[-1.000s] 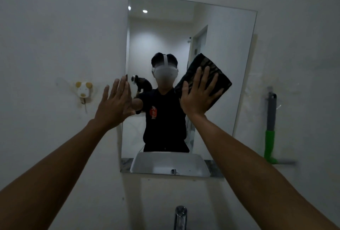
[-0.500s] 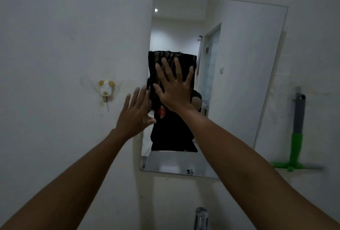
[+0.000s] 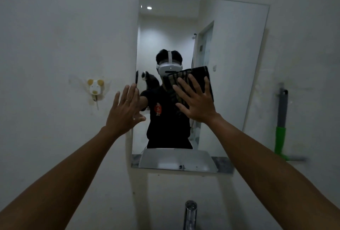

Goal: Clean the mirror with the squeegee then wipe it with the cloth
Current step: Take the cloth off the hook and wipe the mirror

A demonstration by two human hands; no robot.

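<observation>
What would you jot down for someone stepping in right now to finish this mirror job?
Right hand: open, flat fingers pressing the dark cloth against the mirror, mid-glass.
Left hand: open, at the mirror's left edge; contact unclear.
Squeegee: hangs on the wall right of the mirror, untouched now.
Done: squeegee stage seems finished, judging by that.
Left: wipe the rest of the glass with the cloth.

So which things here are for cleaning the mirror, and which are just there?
For the job: rectangular wall mirror; dark striped cloth under the right hand; green-and-grey squeegee hanging on the wall.

Just there: small animal-shaped wall hook; chrome tap.
</observation>
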